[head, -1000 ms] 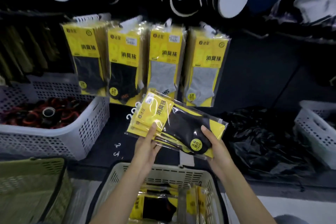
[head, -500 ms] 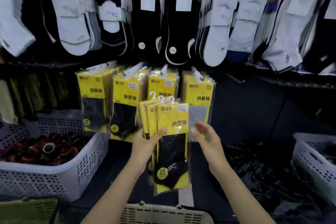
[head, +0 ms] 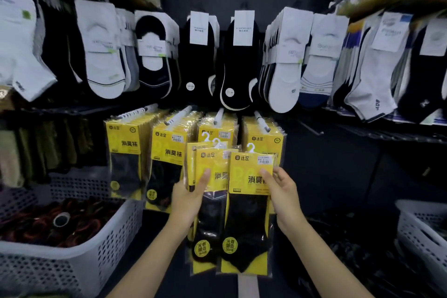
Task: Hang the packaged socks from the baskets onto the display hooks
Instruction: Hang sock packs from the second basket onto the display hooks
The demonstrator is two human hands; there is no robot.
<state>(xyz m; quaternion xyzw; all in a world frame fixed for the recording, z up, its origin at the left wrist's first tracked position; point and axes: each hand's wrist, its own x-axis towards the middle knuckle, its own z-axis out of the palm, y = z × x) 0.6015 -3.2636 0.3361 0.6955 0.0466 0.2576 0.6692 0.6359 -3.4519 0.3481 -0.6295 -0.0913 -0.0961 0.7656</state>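
Observation:
I hold several yellow packs of black socks upright in front of the display. My left hand [head: 188,197] grips the rear packs [head: 212,203], thumb on their front. My right hand [head: 280,195] pinches the front pack [head: 246,215] at its right edge, slightly apart from the others. Small white hangers [head: 251,147] stick up from the packs' tops. Behind them, four rows of the same yellow packs [head: 169,152] hang on white display hooks [head: 219,116]. The basket that held the packs is out of view.
A white perforated basket [head: 116,232] with dark red rolled items stands at the left, another white basket [head: 420,227] at the right. Black and white socks [head: 242,65] hang in rows above. Black plastic sheeting [head: 362,256] lies at the lower right.
The packs went from lying tilted above the basket to upright and higher, close to the hooks. My right hand has taken hold of the front pack and drawn it rightward from the bundle.

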